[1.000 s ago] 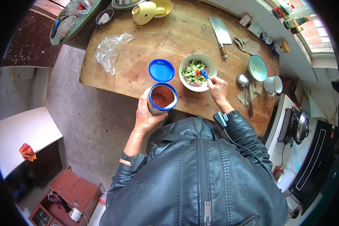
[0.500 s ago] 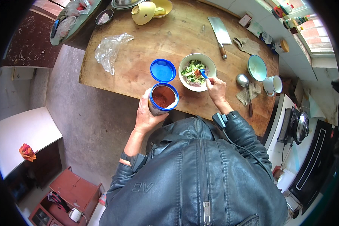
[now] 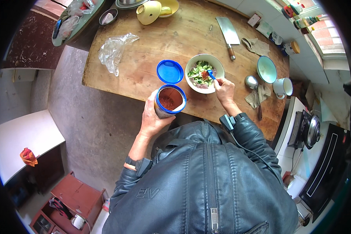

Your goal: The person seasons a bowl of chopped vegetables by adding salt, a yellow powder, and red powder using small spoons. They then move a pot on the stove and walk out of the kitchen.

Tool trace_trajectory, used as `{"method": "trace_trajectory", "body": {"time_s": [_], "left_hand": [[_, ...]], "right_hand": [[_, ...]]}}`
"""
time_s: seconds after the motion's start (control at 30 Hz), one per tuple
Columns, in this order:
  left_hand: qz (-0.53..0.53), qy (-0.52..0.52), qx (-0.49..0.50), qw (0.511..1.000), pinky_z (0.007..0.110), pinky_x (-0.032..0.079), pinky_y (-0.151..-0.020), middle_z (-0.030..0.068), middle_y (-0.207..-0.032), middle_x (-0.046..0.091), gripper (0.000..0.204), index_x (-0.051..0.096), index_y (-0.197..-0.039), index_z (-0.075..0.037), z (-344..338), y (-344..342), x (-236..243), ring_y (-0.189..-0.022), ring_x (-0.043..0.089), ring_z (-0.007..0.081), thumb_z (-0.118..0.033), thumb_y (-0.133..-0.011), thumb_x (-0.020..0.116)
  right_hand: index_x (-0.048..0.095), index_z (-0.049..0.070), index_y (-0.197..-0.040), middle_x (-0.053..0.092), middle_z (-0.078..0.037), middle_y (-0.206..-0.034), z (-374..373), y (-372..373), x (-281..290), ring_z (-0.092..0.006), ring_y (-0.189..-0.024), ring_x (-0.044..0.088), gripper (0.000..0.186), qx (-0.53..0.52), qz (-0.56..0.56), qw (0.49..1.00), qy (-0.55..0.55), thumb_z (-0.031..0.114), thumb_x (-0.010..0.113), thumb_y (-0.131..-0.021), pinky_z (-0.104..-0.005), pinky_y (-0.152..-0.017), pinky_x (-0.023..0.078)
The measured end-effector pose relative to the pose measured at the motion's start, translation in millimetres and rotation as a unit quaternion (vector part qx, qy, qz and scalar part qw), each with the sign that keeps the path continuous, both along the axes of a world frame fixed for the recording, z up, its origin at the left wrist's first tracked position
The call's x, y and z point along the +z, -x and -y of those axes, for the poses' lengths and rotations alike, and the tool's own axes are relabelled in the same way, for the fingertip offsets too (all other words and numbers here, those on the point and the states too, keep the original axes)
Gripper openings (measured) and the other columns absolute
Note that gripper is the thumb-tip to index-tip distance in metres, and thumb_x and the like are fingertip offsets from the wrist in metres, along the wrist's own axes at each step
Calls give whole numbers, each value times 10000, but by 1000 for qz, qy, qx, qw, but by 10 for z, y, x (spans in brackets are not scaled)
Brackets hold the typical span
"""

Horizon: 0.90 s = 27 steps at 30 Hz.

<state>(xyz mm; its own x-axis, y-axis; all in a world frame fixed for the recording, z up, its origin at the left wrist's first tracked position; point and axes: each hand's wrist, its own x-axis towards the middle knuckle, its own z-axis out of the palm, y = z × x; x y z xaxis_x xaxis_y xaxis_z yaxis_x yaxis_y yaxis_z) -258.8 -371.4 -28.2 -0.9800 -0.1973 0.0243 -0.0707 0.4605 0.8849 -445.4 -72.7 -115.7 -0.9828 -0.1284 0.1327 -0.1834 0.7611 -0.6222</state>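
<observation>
My left hand (image 3: 152,119) is wrapped round an open jar (image 3: 165,114) with a blue rim, tilted so that its reddish-brown contents show. A hinged-looking blue lid (image 3: 170,71) lies beyond its mouth, over the table. In my right hand (image 3: 224,90) is a small blue spoon (image 3: 211,74), pinched by its handle. The spoon's head is over a pale bowl (image 3: 189,82) of chopped green vegetables and pinkish slices (image 3: 200,70). A patch of red-brown seasoning (image 3: 205,75) shows at the spoon's tip; whether it sits on the spoon or the vegetables I cannot tell.
On the wooden table (image 3: 144,54), a cleaver (image 3: 228,33) lies behind the bowl. To the right are a ladle (image 3: 252,82), a cloth (image 3: 261,95), a green-rimmed bowl (image 3: 266,70) and a white mug (image 3: 282,88). A clear plastic bag (image 3: 115,52) lies left; yellow bowls (image 3: 149,13) stand far back.
Hardly anything differs. Both hands keep their holds, and the spoon stays over the bowl; the jar and lid appear shifted very slightly.
</observation>
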Motion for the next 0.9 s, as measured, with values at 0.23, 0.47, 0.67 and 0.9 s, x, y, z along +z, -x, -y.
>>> {"method": "trace_trajectory", "body": {"time_s": [0.23,0.47,0.67,0.9], "left_hand": [[5,-27,-1,1000,467,472,-1107,170,-1432,553,1134,374,-1547,-116,-18,8,2,-1337,552,370,-145,-580,966],[2,-27,-3,1000,468,470,-1112,174,-1440,557,1138,372,-1546,-105,-23,16,-20,-1338,556,370,-144,-576,966],[-3,-21,-6,1000,467,471,-1109,179,-1436,558,1136,374,-1543,-100,-48,18,-21,-1333,560,373,-143,-575,966],[-4,-29,-9,1000,466,469,-1110,179,-1431,560,1133,378,-1541,-98,-54,14,-28,-1330,561,374,-143,-574,966]], "right_hand": [[793,15,-911,768,-130,-766,-17,6,-12,-208,-696,759,160,-22,34,998,47,161,727,-909,-335,-683,580],[794,18,-898,770,-100,-744,-30,10,-13,-166,-674,748,157,-42,45,996,59,157,721,-911,-308,-668,572],[795,21,-907,768,-95,-740,-43,9,-21,-164,-682,748,156,-48,38,997,51,160,724,-909,-312,-670,572],[797,20,-922,766,-98,-738,-49,13,-36,-166,-682,747,153,-36,33,997,59,152,721,-912,-320,-674,573]]}}
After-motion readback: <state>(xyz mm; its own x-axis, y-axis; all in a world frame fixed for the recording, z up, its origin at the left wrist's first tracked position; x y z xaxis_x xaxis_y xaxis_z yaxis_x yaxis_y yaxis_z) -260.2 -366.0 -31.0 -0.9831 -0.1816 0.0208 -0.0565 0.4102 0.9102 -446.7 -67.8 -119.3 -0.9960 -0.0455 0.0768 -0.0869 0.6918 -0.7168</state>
